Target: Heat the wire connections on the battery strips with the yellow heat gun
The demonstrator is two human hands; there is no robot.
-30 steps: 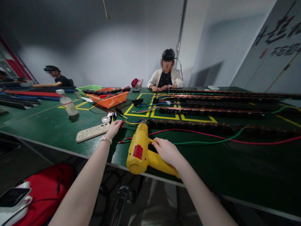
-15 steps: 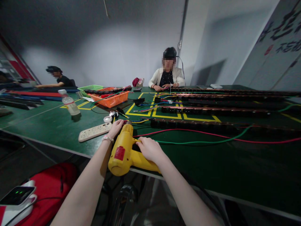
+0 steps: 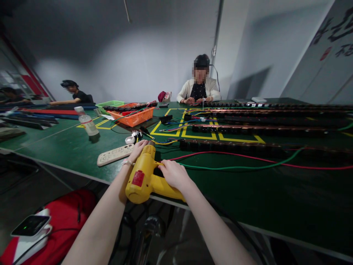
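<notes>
A yellow heat gun [image 3: 142, 173] with a red label lies across the table's near edge, its nozzle pointing away from me. My right hand [image 3: 173, 172] is closed around its handle. Beside the nozzle, my left hand [image 3: 138, 149] has its fingers drawn together; the heat gun partly hides them, and what they hold is not clear. Just beyond the fingertips lie yellow and blue wires [image 3: 167, 142], which lead to a long black strip [image 3: 234, 147]. A phone in a pale case [image 3: 114, 155] rests left of my left hand, near a small white case [image 3: 130, 140].
Red [image 3: 239, 155] and green wires [image 3: 234, 168] run across the green table [image 3: 248, 195]. A bottle [image 3: 87, 123] and an orange basket [image 3: 135, 117] stand to the left. More long strips [image 3: 248, 129] lie beyond. A person [image 3: 200, 86] sits opposite; another [image 3: 74, 94] is farther left.
The view has turned slightly left, so the scene sits a little farther right. Both hands stay at the heat gun, with hardly any movement.
</notes>
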